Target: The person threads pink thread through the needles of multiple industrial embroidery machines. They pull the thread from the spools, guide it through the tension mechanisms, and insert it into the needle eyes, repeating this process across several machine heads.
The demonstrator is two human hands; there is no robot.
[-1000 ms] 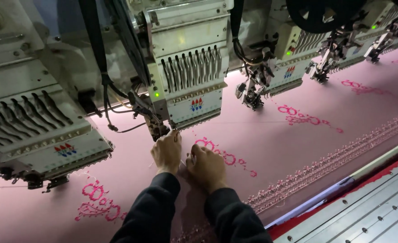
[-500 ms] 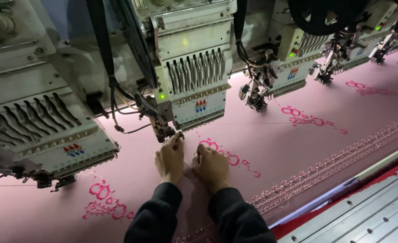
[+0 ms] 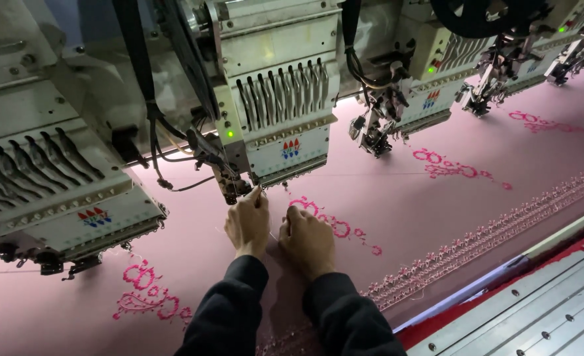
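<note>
Nearest the camera, two dark sleeves (image 3: 285,316) reach forward over the pink fabric (image 3: 437,211) that lies stretched flat across the machine bed. The right hand (image 3: 308,238) rests knuckles up on the cloth, fingers curled together, just beside a bright pink embroidered motif (image 3: 325,221); whether that grip pinches anything I cannot tell. The left hand (image 3: 247,223) lies close alongside it, the two nearly touching, with its fingertips drawn together and raised toward the needle area of the embroidery head (image 3: 282,112) directly above; a fine thread seems to sit at the fingertips, too thin to be sure of. To the left, a second head (image 3: 61,191) overhangs another pink motif (image 3: 148,293). Along the right edge a stitched border band (image 3: 490,234) runs diagonally, beside a grey metal rail (image 3: 555,303). Farther back, more heads (image 3: 430,72) stand over further motifs (image 3: 453,166), green lamps lit
</note>
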